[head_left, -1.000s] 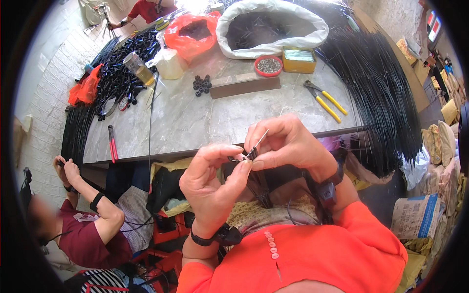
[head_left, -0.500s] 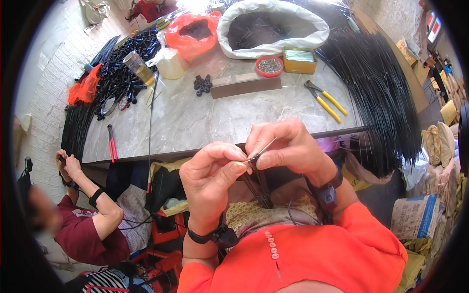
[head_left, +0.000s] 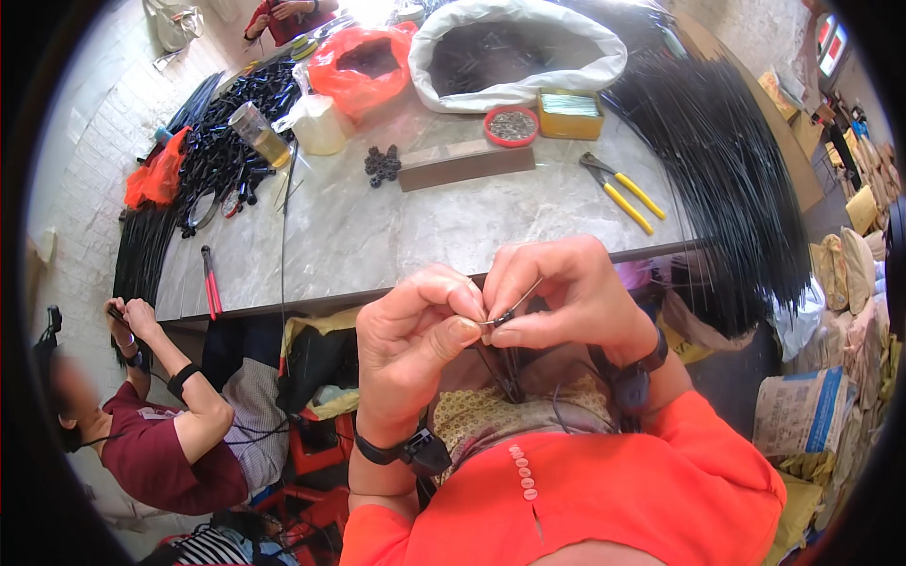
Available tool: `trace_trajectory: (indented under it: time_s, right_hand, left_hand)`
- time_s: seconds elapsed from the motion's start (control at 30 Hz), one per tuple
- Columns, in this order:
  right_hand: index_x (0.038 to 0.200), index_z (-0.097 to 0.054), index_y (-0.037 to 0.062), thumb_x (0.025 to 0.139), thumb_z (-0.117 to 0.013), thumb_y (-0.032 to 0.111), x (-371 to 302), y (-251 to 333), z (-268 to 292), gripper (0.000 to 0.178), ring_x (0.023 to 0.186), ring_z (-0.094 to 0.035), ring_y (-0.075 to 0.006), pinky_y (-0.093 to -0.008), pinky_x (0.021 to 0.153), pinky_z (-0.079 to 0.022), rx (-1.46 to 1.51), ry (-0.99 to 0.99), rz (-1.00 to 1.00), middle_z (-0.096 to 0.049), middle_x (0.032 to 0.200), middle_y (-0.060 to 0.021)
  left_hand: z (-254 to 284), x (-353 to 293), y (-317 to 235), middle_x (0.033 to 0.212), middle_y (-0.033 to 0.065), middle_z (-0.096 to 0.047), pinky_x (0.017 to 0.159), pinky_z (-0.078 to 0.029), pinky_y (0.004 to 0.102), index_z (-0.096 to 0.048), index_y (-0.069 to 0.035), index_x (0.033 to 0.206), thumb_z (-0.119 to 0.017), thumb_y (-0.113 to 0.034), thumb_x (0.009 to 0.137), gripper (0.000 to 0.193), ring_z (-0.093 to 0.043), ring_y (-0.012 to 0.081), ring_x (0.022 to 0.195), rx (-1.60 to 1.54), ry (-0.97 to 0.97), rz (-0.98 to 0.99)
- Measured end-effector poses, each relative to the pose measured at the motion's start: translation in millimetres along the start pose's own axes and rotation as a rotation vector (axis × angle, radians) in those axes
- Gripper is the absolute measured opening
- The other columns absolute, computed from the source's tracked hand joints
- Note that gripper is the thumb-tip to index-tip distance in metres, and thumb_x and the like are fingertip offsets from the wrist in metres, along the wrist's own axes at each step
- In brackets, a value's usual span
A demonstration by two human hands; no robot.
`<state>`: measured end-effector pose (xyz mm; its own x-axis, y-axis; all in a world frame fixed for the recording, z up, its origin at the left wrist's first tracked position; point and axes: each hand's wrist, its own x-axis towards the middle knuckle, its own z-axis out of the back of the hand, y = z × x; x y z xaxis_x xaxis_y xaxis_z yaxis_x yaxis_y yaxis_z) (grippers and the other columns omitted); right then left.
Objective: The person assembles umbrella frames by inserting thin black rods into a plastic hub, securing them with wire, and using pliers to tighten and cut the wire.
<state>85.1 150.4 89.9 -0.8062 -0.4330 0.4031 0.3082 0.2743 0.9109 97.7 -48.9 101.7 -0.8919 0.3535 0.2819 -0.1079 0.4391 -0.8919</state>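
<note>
Just off the near edge of the table (head_left: pixel 415 226), both my hands are pinched close together. My left hand (head_left: pixel 411 340) has thumb and forefinger closed on one end of a thin metal wire. In my right hand (head_left: pixel 562 292), the fingertips press on a small black fitting (head_left: pixel 503 319), and the wire's other end sticks up beside the forefinger. The fitting's exact kind is partly hidden by the fingers. Below my hands, thin dark rods (head_left: pixel 510 382) slant down to the patterned cloth (head_left: pixel 472 420) on my lap.
Yellow-handled pliers (head_left: pixel 628 193), red-handled pliers (head_left: pixel 211 283), a metal bar (head_left: pixel 467 170), a red dish of small metal parts (head_left: pixel 511 125) and a white sack (head_left: pixel 425 75) lie on the table. Black rods (head_left: pixel 727 170) spill over the right edge. A co-worker (head_left: pixel 170 439) sits at the left.
The fitting and wire have turned between my fingertips, and my right hand has shifted slightly right. The whole view has moved a little. At the far edge, another person's hands have come into sight.
</note>
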Motion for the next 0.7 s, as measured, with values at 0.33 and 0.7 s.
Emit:
trace_trajectory:
  time_s: [0.33, 0.7]
  right_hand:
    - [0.088, -0.069, -0.0007, 0.081, -0.076, -0.003, 4, -1, 2, 0.010, 0.086, -0.063, -0.0128, -0.0259, 0.073, -0.050, 0.221, 0.060, -0.038, -0.067, 0.091, -0.0079]
    - [0.098, -0.069, -0.0039, 0.088, -0.071, -0.001, -6, 3, 1, 0.010, 0.087, -0.065, -0.0174, -0.0286, 0.075, -0.053, 0.219, -0.005, 0.042, -0.067, 0.096, -0.0117]
  left_hand:
    - [11, 5, 4, 0.091, 0.0116, -0.060, 0.078, -0.049, 0.0293, -0.062, 0.005, 0.098, -0.068, 0.001, 0.088, 0.012, -0.059, 0.0171, 0.082, -0.139, 0.142, -0.011]
    - [6, 0, 12, 0.094, 0.0134, -0.066, 0.081, -0.055, 0.0307, -0.061, 0.005, 0.107, -0.071, 0.007, 0.084, 0.025, -0.066, 0.0196, 0.088, -0.260, 0.069, 0.027]
